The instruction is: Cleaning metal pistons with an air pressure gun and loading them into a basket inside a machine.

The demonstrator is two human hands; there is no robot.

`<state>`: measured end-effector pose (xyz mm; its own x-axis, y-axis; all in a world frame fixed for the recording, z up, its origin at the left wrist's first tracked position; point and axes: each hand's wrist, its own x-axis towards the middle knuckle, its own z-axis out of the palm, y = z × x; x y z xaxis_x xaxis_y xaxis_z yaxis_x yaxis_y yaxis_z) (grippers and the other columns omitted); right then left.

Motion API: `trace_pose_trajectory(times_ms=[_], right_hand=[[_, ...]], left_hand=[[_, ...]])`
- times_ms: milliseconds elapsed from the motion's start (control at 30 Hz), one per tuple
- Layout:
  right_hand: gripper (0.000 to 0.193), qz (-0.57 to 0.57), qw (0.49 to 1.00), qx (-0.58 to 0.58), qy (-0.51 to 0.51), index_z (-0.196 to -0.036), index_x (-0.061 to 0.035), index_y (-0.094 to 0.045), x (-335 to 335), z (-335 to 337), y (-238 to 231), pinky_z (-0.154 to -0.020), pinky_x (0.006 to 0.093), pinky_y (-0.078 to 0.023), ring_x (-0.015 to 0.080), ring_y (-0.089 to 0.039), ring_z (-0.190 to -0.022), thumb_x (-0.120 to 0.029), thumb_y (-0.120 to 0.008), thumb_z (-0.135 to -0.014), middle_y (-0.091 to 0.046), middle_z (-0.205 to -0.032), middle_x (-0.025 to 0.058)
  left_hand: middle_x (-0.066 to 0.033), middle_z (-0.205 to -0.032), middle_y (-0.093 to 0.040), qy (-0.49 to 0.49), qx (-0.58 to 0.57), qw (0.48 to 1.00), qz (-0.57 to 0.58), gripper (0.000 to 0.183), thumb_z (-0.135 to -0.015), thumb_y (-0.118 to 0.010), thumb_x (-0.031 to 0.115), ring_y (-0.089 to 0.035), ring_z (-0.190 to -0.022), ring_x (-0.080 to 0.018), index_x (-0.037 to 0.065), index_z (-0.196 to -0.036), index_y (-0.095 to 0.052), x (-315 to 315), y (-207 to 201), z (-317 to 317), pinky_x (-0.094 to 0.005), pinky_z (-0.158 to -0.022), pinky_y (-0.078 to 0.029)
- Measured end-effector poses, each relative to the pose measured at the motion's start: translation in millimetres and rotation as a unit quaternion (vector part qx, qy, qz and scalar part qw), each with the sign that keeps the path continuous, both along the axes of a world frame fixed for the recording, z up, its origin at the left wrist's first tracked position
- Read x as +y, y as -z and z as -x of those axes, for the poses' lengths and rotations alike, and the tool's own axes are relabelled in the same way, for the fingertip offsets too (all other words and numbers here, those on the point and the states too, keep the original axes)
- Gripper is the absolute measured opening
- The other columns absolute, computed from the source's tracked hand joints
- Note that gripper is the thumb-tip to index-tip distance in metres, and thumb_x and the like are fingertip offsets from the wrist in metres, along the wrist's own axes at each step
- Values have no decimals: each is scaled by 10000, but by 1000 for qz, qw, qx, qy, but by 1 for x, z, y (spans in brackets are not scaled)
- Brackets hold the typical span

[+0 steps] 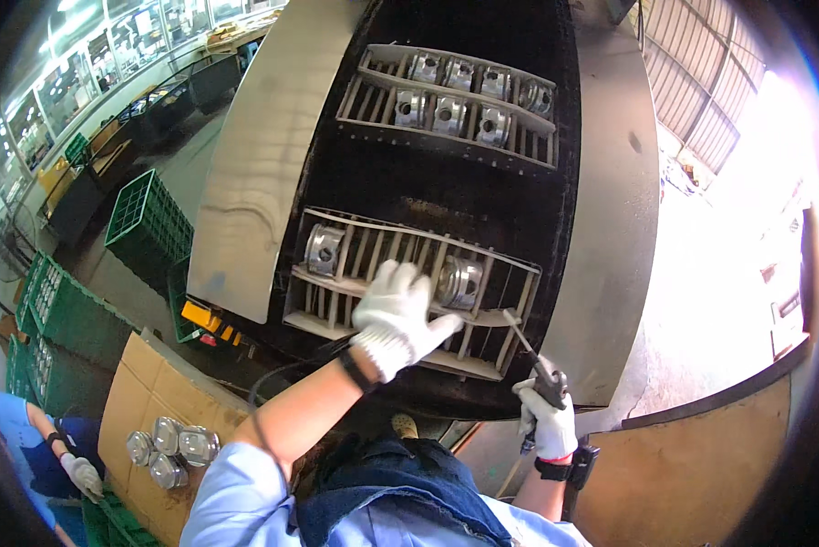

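Note:
My left hand (397, 314), in a white knit glove, is over the near metal rack (418, 351) with its fingers stretched out and thumb apart. Just right of its fingertips a silvery engine piston (459, 281) sits in the rack; whether they touch I cannot tell. A second piston (324, 249) stands at the rack's left end. My right hand (548, 421), also gloved, grips an air blow gun (549, 383) at the rack's lower right. Its thin nozzle points up and left toward the rack's right end.
Several more pistons (448, 114) fill a far rack (537, 150) on the same black conveyor belt (409, 182). Metal side plates (254, 164) flank it. At lower left, pistons (168, 469) rest on cardboard (136, 392), near green crates (149, 219) and another person's gloved hand (83, 476).

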<state>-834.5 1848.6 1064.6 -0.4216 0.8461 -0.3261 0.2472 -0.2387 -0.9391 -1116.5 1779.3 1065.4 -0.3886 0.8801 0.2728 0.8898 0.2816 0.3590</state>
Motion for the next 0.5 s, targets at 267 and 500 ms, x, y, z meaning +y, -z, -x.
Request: trace_pose_trajectory(times_ms=[267,500], right_hand=[[144,82,996,15,-17,-971,-33,-720,4,3,-7,-461,231,-377,67,-487,-505,-105,-703,-848,-571,-662,-17],[177,114,979,7,-169,-996,-25,-719,1,55,-13,-447,231,-370,59,-485,-501,-129,-715,-853,-567,-622,-20]], left_hand=[[-204,-1116,-613,-150,-313,938,-2,393,-774,-684,270,-616,-1039,-292,-3,-1044,-601,71,34,-7,-391,-870,-527],[-67,-861,-592,-61,-758,571,-310,338,-730,-523,-54,-565,-611,-132,58,-1049,-502,11,27,2,-248,-532,-473]])
